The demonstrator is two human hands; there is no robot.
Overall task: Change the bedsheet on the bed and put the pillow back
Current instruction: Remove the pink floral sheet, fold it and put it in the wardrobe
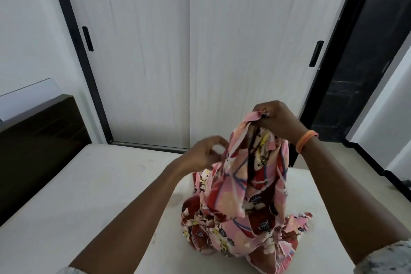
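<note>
Holding: both hands lift one bunched bedsheet [251, 187] above the bare mattress [77, 196]; its lower part lies crumpled on the mattress at about 5 o'clock of the view.
Bedsheet: pink and red cloth with a flower and leaf print; the lower right end is cut off by the bottom edge, and the folds hide how the cloth is layered.
Right hand: the right hand [278, 121] is the higher one, at about 1 o'clock from the centre; its fingers are curled and pinch the top edge of the bedsheet. The fingertips are partly covered by cloth.
Left hand: the left hand [205, 153] is lower, at 9 o'clock of the raised cloth; its fingers are bent and pinch a side edge of the bedsheet. This hand is blurred, so the exact grip is hard to make out.
Wristband: an orange wristband [305, 140] sits on the right wrist.
Headboard: a dark headboard [42, 135] stands at 9 o'clock, cut off by the left edge.
Wardrobe: white sliding wardrobe doors [189, 51] with black handles fill 12 o'clock, behind the mattress.
Sleeves: only small pieces show at the bottom corners.
</note>
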